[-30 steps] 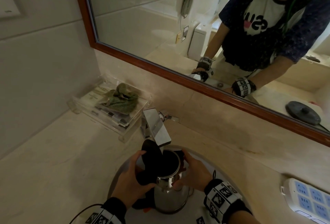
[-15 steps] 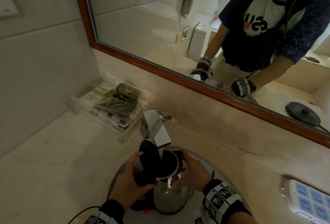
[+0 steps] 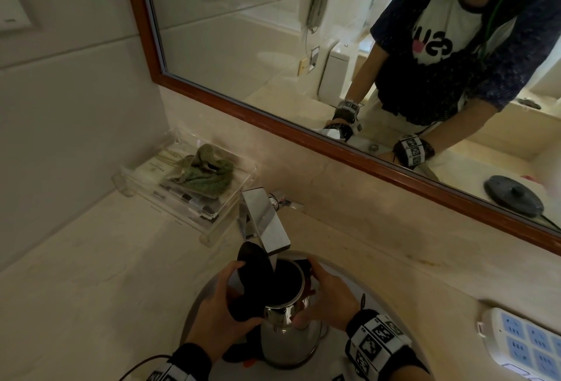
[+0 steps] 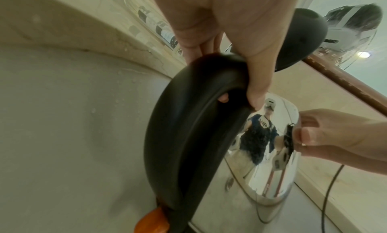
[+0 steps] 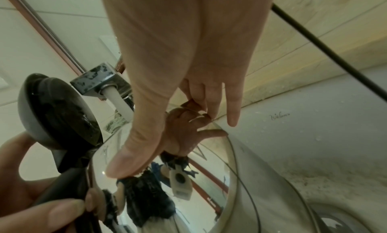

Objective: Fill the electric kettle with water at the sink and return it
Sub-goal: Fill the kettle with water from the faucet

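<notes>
The steel electric kettle [image 3: 285,338] stands in the sink [image 3: 197,317] with its black lid [image 3: 253,265] flipped up. Its mouth is under the chrome faucet [image 3: 264,220], and a thin stream of water [image 5: 119,104] runs into it. My left hand [image 3: 221,308] grips the black handle [image 4: 188,129], fingers wrapped round it. My right hand [image 3: 331,298] holds the kettle's shiny body [image 5: 209,178], thumb on the near side and fingers round the far side. The inside of the kettle is dark, so the water level is hidden.
A clear acrylic tray [image 3: 145,195] with a green cloth [image 3: 200,174] stands on the counter left of the faucet. A white power strip [image 3: 528,341] lies at the right. The mirror shows the round black kettle base [image 3: 513,195] on the counter to the right.
Both hands and the kettle have stayed in the same place under the faucet; only the view has shifted slightly.
</notes>
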The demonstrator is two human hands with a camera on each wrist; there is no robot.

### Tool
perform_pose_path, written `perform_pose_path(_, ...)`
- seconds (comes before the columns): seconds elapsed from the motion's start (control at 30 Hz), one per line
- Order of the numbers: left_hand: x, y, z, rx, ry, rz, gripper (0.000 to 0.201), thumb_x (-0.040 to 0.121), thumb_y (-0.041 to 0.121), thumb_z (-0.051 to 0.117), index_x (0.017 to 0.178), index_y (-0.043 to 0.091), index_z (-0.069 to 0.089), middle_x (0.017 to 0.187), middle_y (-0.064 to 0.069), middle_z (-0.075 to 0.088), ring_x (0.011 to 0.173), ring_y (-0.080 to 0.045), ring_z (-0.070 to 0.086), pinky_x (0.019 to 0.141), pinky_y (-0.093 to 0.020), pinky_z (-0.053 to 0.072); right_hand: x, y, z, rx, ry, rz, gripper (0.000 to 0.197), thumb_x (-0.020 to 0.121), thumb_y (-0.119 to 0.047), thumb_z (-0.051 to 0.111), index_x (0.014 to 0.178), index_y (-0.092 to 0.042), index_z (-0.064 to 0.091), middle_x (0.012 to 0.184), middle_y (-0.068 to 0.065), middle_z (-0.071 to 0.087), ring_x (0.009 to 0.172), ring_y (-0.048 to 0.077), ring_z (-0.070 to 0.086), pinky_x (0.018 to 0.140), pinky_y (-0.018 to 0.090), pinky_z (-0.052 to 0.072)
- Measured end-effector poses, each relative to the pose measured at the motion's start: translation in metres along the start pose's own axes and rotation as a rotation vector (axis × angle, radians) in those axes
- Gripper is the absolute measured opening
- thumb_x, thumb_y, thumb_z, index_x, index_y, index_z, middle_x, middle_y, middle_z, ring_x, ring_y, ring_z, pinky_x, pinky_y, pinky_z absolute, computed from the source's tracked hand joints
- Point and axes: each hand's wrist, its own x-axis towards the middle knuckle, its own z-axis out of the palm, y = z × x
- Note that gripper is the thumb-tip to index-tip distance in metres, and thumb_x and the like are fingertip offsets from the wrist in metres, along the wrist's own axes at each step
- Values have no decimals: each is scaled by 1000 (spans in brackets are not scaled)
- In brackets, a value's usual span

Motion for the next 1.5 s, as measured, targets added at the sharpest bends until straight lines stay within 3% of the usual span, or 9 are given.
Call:
perform_pose_path(0.23, -1, -2, 0, 2, 5, 0, 94, 57, 19, 84, 108, 64, 19, 101, 13, 56, 88, -7, 60, 75, -12, 46, -1, 0, 0, -1, -6, -4, 124, 57, -26, 88, 151, -19, 6, 142, -3, 49, 131, 16, 45, 103, 22, 38)
perform_pose_path(0.37, 0, -3, 1, 6, 0, -5, 93, 58, 20, 84, 108, 63, 19, 94, 19, 55, 81, 2, 58, 65, -5, 44, 0, 1, 0, 1, -3, -6, 122, 57, -24, 88, 150, -21, 10, 139, -3, 52, 128, 17, 48, 99, 21, 40)
perform_pose_path(0.47, -1, -4, 2, 7, 1, -13, 94, 58, 21, 85, 116, 57, 20, 94, 21, 54, 84, 1, 58, 71, -7, 44, 1, 1, 0, -2, -6, -2, 122, 57, -25, 88, 150, -20, 9, 140, -2, 51, 128, 17, 48, 99, 22, 40)
perform_pose_path(0.57, -1, -4, 2, 12, 4, -3, 91, 59, 21, 84, 110, 60, 20, 95, 17, 55, 83, -1, 58, 71, -6, 43, 2, 3, 1, 10, -7, -2, 120, 57, -23, 88, 149, -20, 11, 139, -3, 52, 127, 17, 49, 93, 17, 40)
perform_pose_path(0.77, -2, -1, 2, 21, 11, 1, 90, 60, 17, 84, 109, 59, 21, 107, 4, 55, 93, -14, 59, 78, -20, 47, 4, 10, 4, 28, -10, 22, 122, 57, -24, 88, 150, -21, 10, 140, -3, 50, 128, 16, 47, 92, 16, 39)
perform_pose_path(0.9, -2, -2, 3, 26, 39, 7, 95, 57, 20, 85, 109, 63, 19, 119, 0, 55, 102, -18, 59, 85, -27, 50, 7, 14, 5, 41, -12, 24, 121, 56, -22, 89, 149, -23, 13, 136, -4, 53, 121, 17, 54, 89, 20, 45)
perform_pose_path(1.17, -5, 8, 1, 13, 39, 30, 94, 58, 19, 85, 108, 65, 19, 126, -6, 55, 112, -22, 57, 93, -36, 50, 12, 20, 8, 11, -6, 67, 130, 49, -28, 90, 151, -22, 10, 141, 1, 49, 127, 21, 49, 104, 35, 45)
perform_pose_path(1.43, -6, 8, 0, -44, 22, 55, 98, 59, 14, 84, 103, 73, 19, 120, -3, 57, 107, -20, 57, 88, -33, 51, 11, 18, 9, 37, 12, 53, 125, 47, -25, 91, 148, -21, 18, 137, 2, 53, 124, 24, 53, 101, 42, 47)
perform_pose_path(1.5, -5, 6, 1, -41, 16, 45, 97, 59, 13, 83, 103, 71, 18, 115, -3, 58, 103, -18, 58, 80, -22, 50, 10, 18, 9, 35, 12, 56, 124, 48, -24, 91, 148, -20, 18, 138, 3, 52, 123, 24, 53, 102, 43, 47)
